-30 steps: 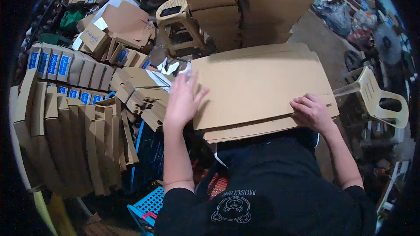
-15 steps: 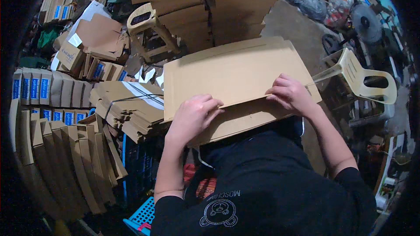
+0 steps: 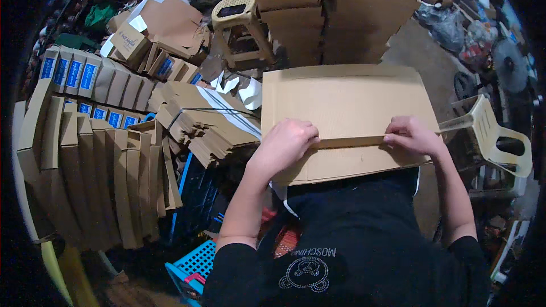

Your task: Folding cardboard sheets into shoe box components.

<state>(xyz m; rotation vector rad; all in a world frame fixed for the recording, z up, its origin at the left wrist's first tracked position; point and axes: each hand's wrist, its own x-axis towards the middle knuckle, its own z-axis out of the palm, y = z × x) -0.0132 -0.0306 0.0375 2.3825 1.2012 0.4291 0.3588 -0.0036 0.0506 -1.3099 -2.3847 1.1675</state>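
A flat tan cardboard sheet (image 3: pixel 347 99) lies across my lap, with a crease running along it from side to side. My left hand (image 3: pixel 289 143) grips the raised edge at the crease's left part, thumb and fingers closed on it. Toward the right end of the same edge, my right hand (image 3: pixel 413 135) pinches the board between thumb and curled fingers. A flat cardboard panel (image 3: pixel 352 164) extends below the crease toward my body. The undersides of my fingers are partly hidden.
Left of the sheet lies a tied bundle of flat cardboard (image 3: pixel 213 116). Folded boxes (image 3: pixel 96 176) stand in rows farther left. A plastic stool (image 3: pixel 242 23) is ahead, a cream plastic chair (image 3: pixel 489 136) at right. A blue basket (image 3: pixel 196 267) sits low at left.
The view has shifted, so the surroundings appear farther right. Both hands keep hold of the sheet's edge, which now looks lower and folded over, and the sheet lies more level.
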